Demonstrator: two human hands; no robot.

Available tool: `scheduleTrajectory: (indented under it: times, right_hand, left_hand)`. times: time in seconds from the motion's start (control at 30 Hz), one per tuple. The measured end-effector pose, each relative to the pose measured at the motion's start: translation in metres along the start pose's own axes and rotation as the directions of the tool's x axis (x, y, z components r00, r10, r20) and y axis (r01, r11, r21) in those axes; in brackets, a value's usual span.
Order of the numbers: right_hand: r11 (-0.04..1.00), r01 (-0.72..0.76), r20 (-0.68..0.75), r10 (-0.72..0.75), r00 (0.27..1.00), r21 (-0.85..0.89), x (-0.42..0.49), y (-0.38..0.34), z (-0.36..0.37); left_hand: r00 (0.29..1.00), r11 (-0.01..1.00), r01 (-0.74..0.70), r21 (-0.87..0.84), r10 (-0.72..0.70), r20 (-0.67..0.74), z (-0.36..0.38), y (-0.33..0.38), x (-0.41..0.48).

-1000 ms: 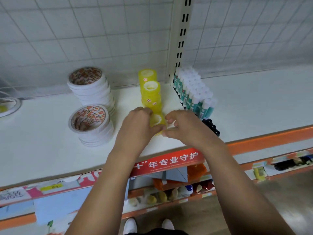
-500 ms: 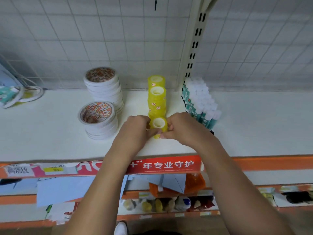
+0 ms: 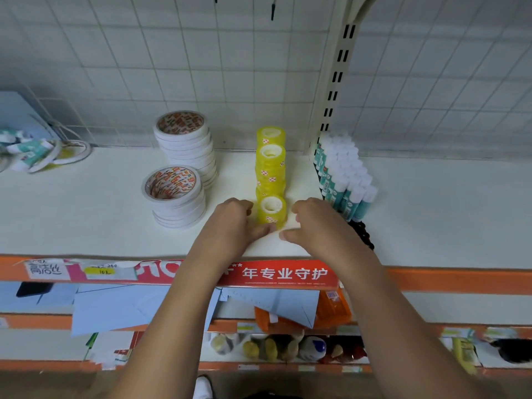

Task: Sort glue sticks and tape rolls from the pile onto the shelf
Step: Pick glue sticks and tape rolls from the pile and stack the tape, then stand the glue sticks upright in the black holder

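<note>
The front yellow tape roll [image 3: 272, 210] is stood upright on the shelf [image 3: 86, 214], between the hands. Its foot is touched by the thumb of the left hand [image 3: 233, 223]; whether it is gripped cannot be told. The fingers of the right hand [image 3: 316, 223] are released, loosely curled just beside it.

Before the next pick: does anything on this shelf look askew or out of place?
Only the heap at the far left of the shelf: tape rolls and glue sticks lie jumbled there, overlapping.
</note>
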State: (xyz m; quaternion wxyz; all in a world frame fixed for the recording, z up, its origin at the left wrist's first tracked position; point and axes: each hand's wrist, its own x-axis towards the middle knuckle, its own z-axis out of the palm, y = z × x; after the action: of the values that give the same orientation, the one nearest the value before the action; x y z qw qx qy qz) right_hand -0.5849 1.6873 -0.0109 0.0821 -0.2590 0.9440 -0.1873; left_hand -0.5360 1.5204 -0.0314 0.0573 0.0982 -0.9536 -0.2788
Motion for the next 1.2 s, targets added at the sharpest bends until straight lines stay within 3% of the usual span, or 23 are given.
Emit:
scheduleTrajectory:
  times: [0.1,0.2,0.4,0.67,0.9,1.2]
  right_hand:
    - [0.999,0.028,-0.126,-0.031,0.991,-0.021,-0.01,-0.006,-0.003]
    - [0.991,0.13,-0.167,-0.125,0.978,0.024,-0.011,-0.035,-0.008]
    - [0.941,0.337,-0.126,-0.329,0.936,0.045,0.008,-0.128,0.01]
    - [0.804,0.593,-0.046,-0.592,0.805,0.043,0.036,-0.273,0.072]
    - [0.79,0.613,-0.045,-0.612,0.789,0.008,0.055,-0.395,0.133]
    - [0.849,0.529,-0.021,-0.528,0.849,0.019,0.081,-0.485,0.185]
  left_hand:
    - [1.0,0.999,0.001,0.037,0.0,-0.024,-0.012,-0.007,-0.015]
    - [0.999,0.995,0.003,0.098,0.001,-0.044,-0.032,-0.018,-0.035]
    - [0.984,0.961,0.091,0.26,-0.046,-0.174,-0.09,-0.065,-0.076]
    - [0.927,0.891,0.31,0.332,-0.205,-0.314,-0.172,-0.171,-0.143]
    - [0.895,0.849,0.401,0.344,-0.282,-0.347,-0.243,-0.273,-0.178]
    - [0.909,0.868,0.353,0.35,-0.23,-0.347,-0.297,-0.374,-0.185]
